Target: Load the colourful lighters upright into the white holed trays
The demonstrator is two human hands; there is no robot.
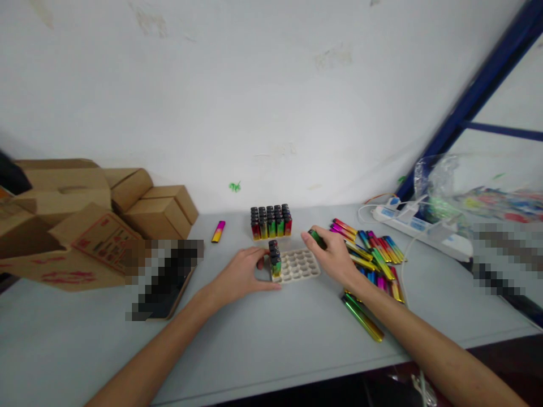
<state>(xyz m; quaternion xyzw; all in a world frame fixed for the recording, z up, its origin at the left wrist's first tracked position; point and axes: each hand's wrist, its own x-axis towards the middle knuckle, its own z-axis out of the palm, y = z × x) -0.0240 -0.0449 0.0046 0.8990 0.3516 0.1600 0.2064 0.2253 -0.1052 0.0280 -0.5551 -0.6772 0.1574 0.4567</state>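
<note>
Fingers of your right hand (333,254) clamp a green lighter (317,239) near the tray's (300,265) far-right corner; your left hand (240,274) has fingers apart beside the standing lighters (276,264). For clean seating, brace the tray and square the lighter upright.

Two hands show, one left hand (240,274) and one right hand (333,254), the right with one lighter (317,239). Toward the middle of the worktop (254,345) is one pale tray (299,267), carrying about four upright lighters (275,265). Near the back edge stands one block of lighters (271,227), five across its front, its depth hard to count; left of it lies one pink-and-yellow lighter (218,232). Toward the right edge, well over a dozen loose lighters (380,260) overlap too much for an exact number. The back right corner has one power strip (428,234); the left side, one open carton (68,277) and at least two smaller boxes (153,217).
</note>
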